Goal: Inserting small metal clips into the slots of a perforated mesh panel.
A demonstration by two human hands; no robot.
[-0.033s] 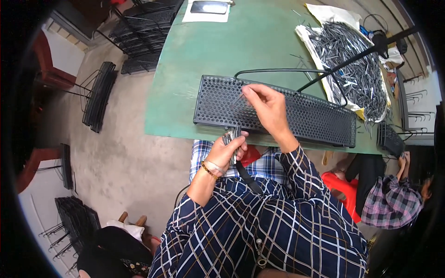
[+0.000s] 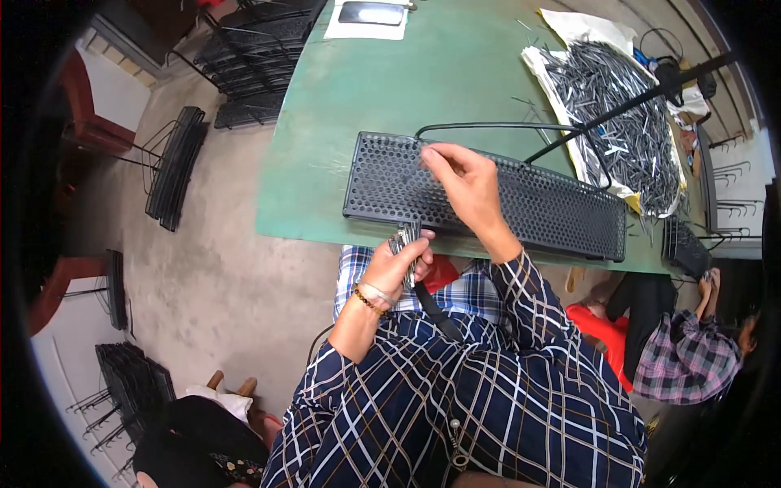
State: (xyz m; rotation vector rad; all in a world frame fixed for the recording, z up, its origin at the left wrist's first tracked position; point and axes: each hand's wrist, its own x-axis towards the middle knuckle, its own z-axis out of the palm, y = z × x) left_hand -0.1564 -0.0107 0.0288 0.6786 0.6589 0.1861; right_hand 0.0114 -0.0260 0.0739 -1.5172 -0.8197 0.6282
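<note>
A black perforated metal rack (image 2: 537, 207) lies near the front edge of the green table, its holed face up and a bent wire frame (image 2: 496, 124) along its far side. My left hand (image 2: 396, 264) is closed round a bundle of short, thin dark metal strips (image 2: 409, 238), just below the rack's near edge. Over the left part of the rack, my right hand (image 2: 470, 183) pinches thumb and forefinger together. Whatever is between those fingertips is too small or blurred to make out.
At the right, an opened white sack (image 2: 533, 61) bears a heap of similar strips (image 2: 622, 110). A phone (image 2: 371, 13) lies on white paper at the far left. Stacked black racks (image 2: 175, 167) stand on the floor. Other people sit at the right, in a plaid shirt (image 2: 691, 358), and lower left.
A thin dark piece showed faintly below my right fingertips before; now I cannot make it out. The whole view has shifted slightly, and my left hand keeps its hold.
</note>
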